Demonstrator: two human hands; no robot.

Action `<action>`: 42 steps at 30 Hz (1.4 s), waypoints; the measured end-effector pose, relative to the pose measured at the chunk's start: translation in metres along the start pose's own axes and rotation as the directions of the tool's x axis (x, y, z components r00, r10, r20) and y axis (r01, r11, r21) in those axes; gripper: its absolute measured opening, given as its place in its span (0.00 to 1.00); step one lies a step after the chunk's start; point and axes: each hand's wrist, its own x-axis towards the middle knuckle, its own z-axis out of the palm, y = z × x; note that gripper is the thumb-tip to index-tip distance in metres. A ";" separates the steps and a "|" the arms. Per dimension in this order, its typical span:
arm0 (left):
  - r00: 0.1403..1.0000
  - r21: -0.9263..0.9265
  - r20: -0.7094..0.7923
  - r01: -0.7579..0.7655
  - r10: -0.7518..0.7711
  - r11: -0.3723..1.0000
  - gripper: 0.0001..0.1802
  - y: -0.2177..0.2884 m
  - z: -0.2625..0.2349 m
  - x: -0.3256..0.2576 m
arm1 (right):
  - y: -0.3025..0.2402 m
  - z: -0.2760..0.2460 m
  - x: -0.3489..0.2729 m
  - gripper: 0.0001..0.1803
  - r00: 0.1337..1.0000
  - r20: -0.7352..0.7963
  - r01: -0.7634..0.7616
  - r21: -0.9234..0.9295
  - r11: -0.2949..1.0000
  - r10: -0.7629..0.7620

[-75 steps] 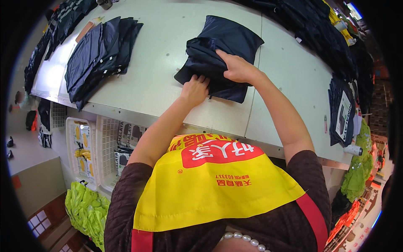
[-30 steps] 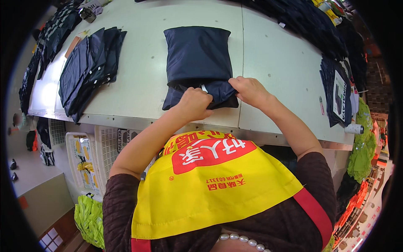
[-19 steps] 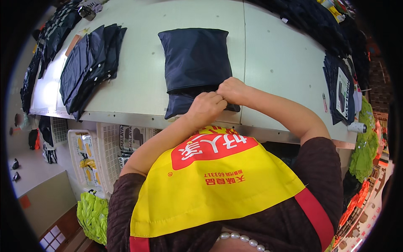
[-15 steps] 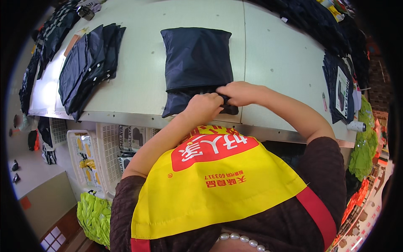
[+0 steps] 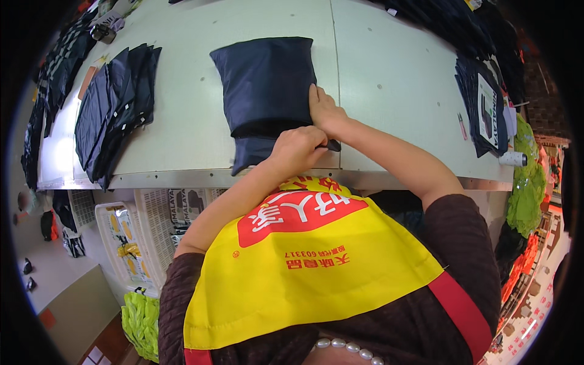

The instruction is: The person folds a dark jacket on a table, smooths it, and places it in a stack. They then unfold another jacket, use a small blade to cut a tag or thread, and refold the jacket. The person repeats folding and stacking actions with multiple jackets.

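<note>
A dark navy fabric bag (image 5: 267, 82) lies flat on the worktable, its lower part forming a flap (image 5: 250, 151) close to the table's front edge. My left hand (image 5: 298, 147) has its fingers curled and pinched on the cloth at the right end of this flap. Just above it, my right hand (image 5: 326, 114) rests along the bag's lower right edge, fingers stretched out and pointing away from me. My two hands touch or nearly touch; what lies beneath my left fingers is hidden.
A stack of similar dark pieces (image 5: 118, 103) lies at the left on the pale table (image 5: 389, 103). At the right are dark pieces with a printed card (image 5: 486, 109), a thread spool (image 5: 514, 159) and a small pink-handled tool (image 5: 462, 126). White plastic baskets (image 5: 152, 225) stand below the table.
My right hand has left the flap and moved up onto the bag's right edge, its fingers straightening. My left hand stays at the flap, now nearer its right end. The view has shifted slightly.
</note>
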 end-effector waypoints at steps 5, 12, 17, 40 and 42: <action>0.993 0.196 -0.117 0.019 0.004 0.980 0.11 -0.014 -0.011 -0.010 | 0.032 -0.006 0.003 0.49 0.988 0.068 0.119 0.207 0.971 -0.136; 0.967 0.470 -0.150 -0.115 0.208 0.875 0.08 -0.042 -0.005 -0.047 | 0.048 0.010 -0.002 0.19 0.999 0.022 0.034 0.350 0.936 -0.045; 0.889 0.582 -0.054 -0.342 0.454 0.738 0.18 -0.014 -0.024 -0.027 | 0.064 -0.012 -0.024 0.14 0.983 0.182 -0.107 0.665 0.739 -0.021; 0.990 0.490 0.131 -0.105 0.045 0.865 0.23 -0.020 0.020 0.002 | 0.039 0.004 -0.040 0.13 0.994 -0.095 -0.044 0.086 0.995 0.052; 0.993 0.472 0.113 -0.091 0.042 0.877 0.24 -0.017 0.019 0.003 | 0.040 0.008 -0.039 0.13 0.994 -0.083 -0.063 0.076 0.995 0.069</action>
